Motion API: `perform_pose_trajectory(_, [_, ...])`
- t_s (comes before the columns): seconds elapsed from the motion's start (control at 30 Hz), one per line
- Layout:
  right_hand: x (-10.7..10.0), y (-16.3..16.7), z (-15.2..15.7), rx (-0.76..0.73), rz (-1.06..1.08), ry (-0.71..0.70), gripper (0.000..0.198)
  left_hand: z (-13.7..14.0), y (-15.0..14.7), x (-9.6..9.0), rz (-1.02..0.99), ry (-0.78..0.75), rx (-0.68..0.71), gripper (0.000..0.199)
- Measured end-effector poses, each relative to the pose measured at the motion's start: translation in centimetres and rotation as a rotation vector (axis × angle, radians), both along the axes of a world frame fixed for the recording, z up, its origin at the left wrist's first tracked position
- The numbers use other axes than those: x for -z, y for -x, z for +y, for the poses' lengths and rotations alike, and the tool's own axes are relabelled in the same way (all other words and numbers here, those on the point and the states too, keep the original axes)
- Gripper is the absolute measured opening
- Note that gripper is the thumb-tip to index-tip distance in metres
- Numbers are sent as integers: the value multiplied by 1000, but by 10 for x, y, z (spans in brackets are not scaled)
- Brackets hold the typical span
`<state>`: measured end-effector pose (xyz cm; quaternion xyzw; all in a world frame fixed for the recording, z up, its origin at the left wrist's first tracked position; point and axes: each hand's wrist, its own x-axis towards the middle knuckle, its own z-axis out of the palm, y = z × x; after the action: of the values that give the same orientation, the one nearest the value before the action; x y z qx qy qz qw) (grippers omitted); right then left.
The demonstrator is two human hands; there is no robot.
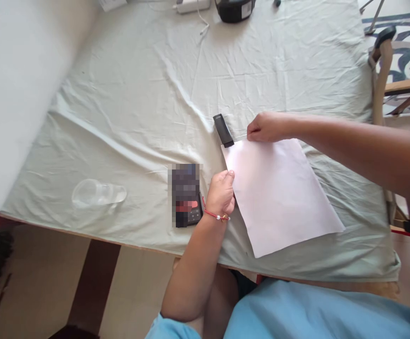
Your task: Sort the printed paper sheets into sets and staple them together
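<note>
A white sheet of paper [282,197] lies at a slant near the table's front edge; whether it is a single sheet I cannot tell. My left hand [221,192] is closed, pinching the paper's left edge with the thumb on top. At the far edge of the paper, my right hand [264,127] is closed on it with the fingers curled under. A black stapler [222,129] sits at the paper's far left corner, its near end over that corner. Neither hand touches the stapler.
Left of my left hand lies a dark device [187,197] with keys, mostly pixelated. A clear plastic cup [99,193] rests on its side farther left. A white power strip [192,5] and a black object [235,9] stand at the back. A chair [381,80] is at the right.
</note>
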<state>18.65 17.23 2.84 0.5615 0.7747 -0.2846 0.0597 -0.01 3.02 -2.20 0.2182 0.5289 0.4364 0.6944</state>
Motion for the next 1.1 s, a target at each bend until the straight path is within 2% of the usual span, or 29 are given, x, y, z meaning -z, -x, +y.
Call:
perform_pose_trajectory(0.07, [2,1,-9,-51,-14,-164,26,1,-1,-1,11,13,-28,26])
perform_pose_trajectory(0.17, [6,5,-29,-217,90,-509,47,0,-3,-2,-8,20,-72,23])
perform_pose_trajectory(0.23, [12,9,-41,-373,162,-614,50,0,-5,-4,-21,22,-95,20])
perform_pose_trajectory(0.3, [19,14,-48,-463,178,-629,52,0,-6,-6,-16,28,-110,17])
perform_pose_trajectory(0.5, [30,23,-49,-433,244,-646,56,1,-5,-3,-18,-3,-86,21])
perform_pose_trajectory(0.6, [26,14,-51,-356,282,-624,55,-9,-6,3,16,-48,-39,32])
perform_pose_trajectory(0.7, [16,-12,-57,-177,335,-609,47,-27,-9,5,49,-103,31,36])
perform_pose_trajectory(0.77, [6,-38,-62,-6,359,-536,46,-36,-10,2,63,-154,86,36])
perform_pose_trajectory(0.83, [-1,-66,-65,130,384,-360,46,-39,-7,-3,119,-241,113,37])
perform_pose_trajectory(0.87, [-4,-78,-66,180,383,-256,47,-38,-4,-5,162,-287,100,36])
perform_pose_trajectory(0.93, [-3,-96,-66,241,412,-136,50,-30,3,-8,212,-361,53,35])
perform_pose_trajectory(1.0, [4,-104,-66,371,620,-25,58,-19,10,-7,198,-379,-6,33])
perform_pose_trajectory(1.1, [17,-102,-65,509,950,242,72,-7,17,0,161,-357,-147,33])
